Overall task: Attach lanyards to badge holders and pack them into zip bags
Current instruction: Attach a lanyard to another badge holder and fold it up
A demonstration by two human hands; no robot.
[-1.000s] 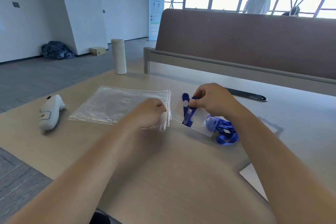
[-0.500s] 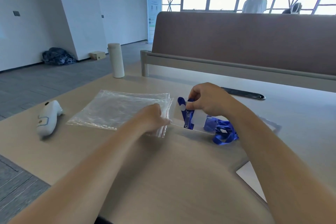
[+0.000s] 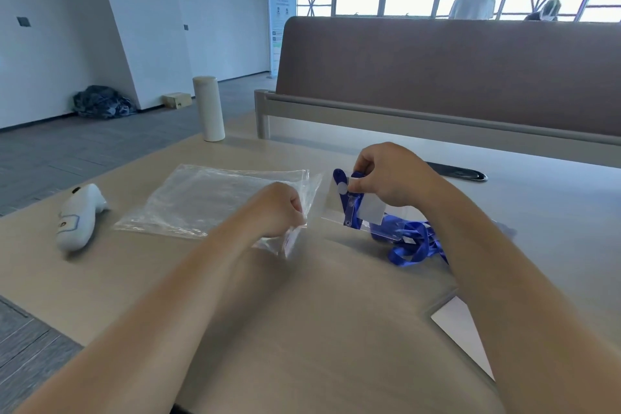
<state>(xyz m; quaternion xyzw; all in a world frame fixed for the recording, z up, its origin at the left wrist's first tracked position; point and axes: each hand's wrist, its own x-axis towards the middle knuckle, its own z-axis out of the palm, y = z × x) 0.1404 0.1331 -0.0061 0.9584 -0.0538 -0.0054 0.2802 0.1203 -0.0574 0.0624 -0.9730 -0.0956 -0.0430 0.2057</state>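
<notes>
A stack of clear zip bags [image 3: 215, 200] lies flat on the beige table [image 3: 319, 306]. My left hand [image 3: 277, 208] pinches the near right corner of the top zip bag [image 3: 311, 191] and lifts it off the stack. My right hand [image 3: 386, 178] pinches the top of a clear badge holder [image 3: 369, 212] with its blue clip strap [image 3: 349, 208], raised just above the table. The blue lanyard [image 3: 415, 244] trails in a bunch on the table behind the holder, under my right wrist.
A white handheld device [image 3: 79, 217] lies at the table's left. A white cylinder bottle [image 3: 208, 109] stands at the far edge. A black oval grommet [image 3: 457, 173] sits behind my right hand, a white sheet [image 3: 460, 329] at the near right. A brown partition [image 3: 450, 70] closes the back.
My left hand has drawn the corner of the top zip bag up and toward me, off the stack. My right hand has raised the badge holder slightly.
</notes>
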